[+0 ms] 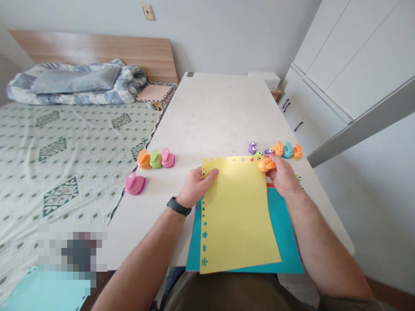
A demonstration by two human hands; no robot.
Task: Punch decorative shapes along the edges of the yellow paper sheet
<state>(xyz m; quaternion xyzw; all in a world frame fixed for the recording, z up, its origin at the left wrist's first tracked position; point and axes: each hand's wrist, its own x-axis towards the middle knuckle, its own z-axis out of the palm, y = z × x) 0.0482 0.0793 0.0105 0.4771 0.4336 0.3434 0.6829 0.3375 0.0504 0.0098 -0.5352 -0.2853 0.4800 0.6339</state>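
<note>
A yellow paper sheet (238,216) lies on a teal paper sheet (285,233), with small punched shapes along its left and top edges. My left hand (197,186) pinches the sheet's upper left part, thumb on top. My right hand (282,175) grips an orange craft punch (266,164) at the sheet's top right corner, and the corner is hidden by the punch. Beyond that hand stand small purple punches (252,147) and an orange, teal and orange punch row (287,150). Left of my left hand sit an orange, green and pink punch row (156,158) and a pink punch (135,183).
All this is on a white table (210,112), whose left edge runs beside a bed with a patterned green sheet (65,164). White cabinets (311,103) stand to the right. A folded blue-grey quilt (76,82) lies on the bed.
</note>
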